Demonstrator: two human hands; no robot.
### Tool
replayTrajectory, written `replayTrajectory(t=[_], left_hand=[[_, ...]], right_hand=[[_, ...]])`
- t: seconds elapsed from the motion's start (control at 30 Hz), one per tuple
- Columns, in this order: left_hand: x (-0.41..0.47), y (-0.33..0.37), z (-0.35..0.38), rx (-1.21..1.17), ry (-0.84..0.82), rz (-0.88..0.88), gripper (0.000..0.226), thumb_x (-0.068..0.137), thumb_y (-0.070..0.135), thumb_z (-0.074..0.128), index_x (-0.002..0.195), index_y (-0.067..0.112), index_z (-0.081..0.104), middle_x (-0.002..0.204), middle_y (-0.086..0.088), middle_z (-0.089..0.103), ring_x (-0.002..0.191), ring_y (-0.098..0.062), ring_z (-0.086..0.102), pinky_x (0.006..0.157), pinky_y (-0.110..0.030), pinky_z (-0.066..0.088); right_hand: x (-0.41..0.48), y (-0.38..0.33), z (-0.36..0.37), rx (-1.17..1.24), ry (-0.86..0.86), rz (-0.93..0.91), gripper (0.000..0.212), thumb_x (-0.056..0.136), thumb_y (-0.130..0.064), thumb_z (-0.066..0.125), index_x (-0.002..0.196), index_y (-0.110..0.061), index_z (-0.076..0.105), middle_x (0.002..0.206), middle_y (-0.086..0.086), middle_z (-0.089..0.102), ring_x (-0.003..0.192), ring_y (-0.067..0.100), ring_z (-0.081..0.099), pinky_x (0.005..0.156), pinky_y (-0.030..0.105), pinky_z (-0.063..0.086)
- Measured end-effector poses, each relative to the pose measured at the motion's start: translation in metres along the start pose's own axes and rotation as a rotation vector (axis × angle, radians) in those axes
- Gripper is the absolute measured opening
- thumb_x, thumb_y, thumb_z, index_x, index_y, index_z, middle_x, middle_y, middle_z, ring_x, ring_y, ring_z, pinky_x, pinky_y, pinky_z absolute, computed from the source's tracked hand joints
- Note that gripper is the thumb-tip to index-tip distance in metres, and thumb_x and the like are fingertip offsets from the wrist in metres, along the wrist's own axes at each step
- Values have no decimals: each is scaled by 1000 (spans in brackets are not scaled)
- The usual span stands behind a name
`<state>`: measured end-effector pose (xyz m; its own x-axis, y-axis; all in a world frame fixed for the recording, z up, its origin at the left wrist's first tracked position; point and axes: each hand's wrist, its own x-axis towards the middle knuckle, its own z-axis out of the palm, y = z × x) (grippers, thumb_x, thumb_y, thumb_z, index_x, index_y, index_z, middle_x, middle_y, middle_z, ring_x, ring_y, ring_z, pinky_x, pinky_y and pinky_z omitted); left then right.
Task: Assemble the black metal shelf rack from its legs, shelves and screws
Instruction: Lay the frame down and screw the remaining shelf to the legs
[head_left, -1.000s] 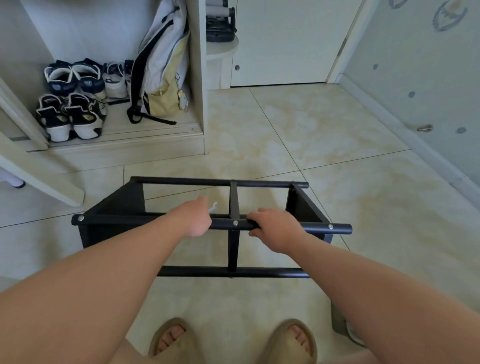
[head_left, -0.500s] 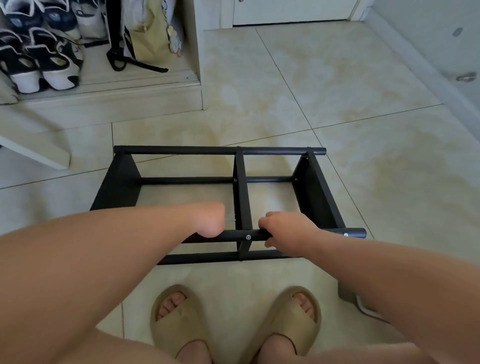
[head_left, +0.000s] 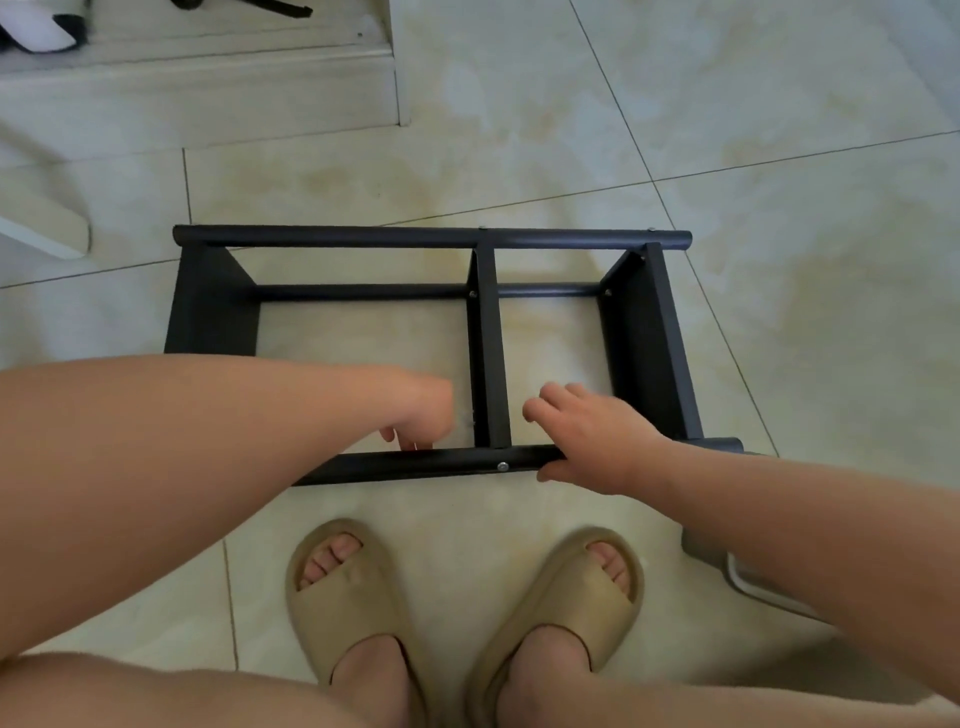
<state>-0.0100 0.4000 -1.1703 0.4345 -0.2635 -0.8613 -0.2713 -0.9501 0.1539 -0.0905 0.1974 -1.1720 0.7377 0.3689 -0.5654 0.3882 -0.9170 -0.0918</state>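
Beige tile floor (head_left: 779, 312), white cabinet plinth (head_left: 208, 93), black shelf rack (head_left: 488, 338) on its side, long axis left-right, my right hand (head_left: 597, 441) gripping near leg (head_left: 441, 462), my left hand (head_left: 421, 410) grip indeterminate.

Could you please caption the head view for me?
Right hand grips the black rack on its side; left hand alongside.
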Motion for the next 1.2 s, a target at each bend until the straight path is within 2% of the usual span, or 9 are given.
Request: replayTrajectory(t=[0.13,0.23,0.33,0.5,0.6,0.77,0.97,1.07,1.2], left_hand=[[13,-10,-1,-41,-4,90,20,99,16,56,112,8,69,102,-3,73,75,-12,63,72,-27,55],[20,-18,4,-120,-42,161,13,98,17,58,90,15,69,75,7,68,63,-7,58,61,-22,45],[31,-31,17,-263,22,219,17,93,21,64,78,27,68,70,10,70,67,-8,62,69,-24,46],[49,-51,43,-525,92,259,19,86,30,73,70,39,70,67,25,69,65,8,62,65,-20,44],[58,-54,47,-644,119,267,17,87,28,71,71,35,72,66,18,70,58,6,61,65,-23,45],[62,-48,48,-836,65,300,10,87,19,70,79,22,75,63,3,69,61,-11,62,74,-36,56],[60,-49,39,-879,52,332,9,90,15,69,82,19,70,70,9,72,67,1,67,71,-23,53],[55,-48,36,-988,13,333,13,90,9,68,78,12,65,82,-1,75,83,-8,73,74,-23,57],[51,-42,36,-1250,-92,327,24,90,-3,59,71,11,52,79,-8,73,89,-21,75,66,-22,57]], right_hand=[[9,14,7,-163,131,-70,112,77,-83,57,159,-27,5,167,7,4,153,35,8,120,53,21],[27,19,7,-227,172,-168,120,71,-96,36,160,-31,-11,168,6,-16,154,36,-13,122,60,0],[41,22,8,-274,177,-226,120,70,-100,23,161,-28,-7,169,12,-13,154,39,-11,122,64,-3],[58,23,12,-305,243,-297,119,75,-97,28,162,-17,15,167,22,-2,154,42,-5,121,65,0],[66,22,12,-300,279,-351,119,77,-95,30,160,-9,21,166,27,1,154,42,-6,123,60,-1],[70,21,14,-262,289,-368,120,79,-92,34,161,-8,12,166,27,-4,154,43,-9,125,57,0],[72,21,14,-262,310,-387,119,79,-91,33,161,-7,12,165,28,-2,153,44,-6,125,57,1],[73,22,15,-263,317,-392,119,80,-91,32,161,-7,12,165,28,-1,153,44,-5,124,58,3],[74,22,16,-266,322,-394,119,80,-92,31,161,-7,13,166,28,-1,154,44,-6,124,59,4]])
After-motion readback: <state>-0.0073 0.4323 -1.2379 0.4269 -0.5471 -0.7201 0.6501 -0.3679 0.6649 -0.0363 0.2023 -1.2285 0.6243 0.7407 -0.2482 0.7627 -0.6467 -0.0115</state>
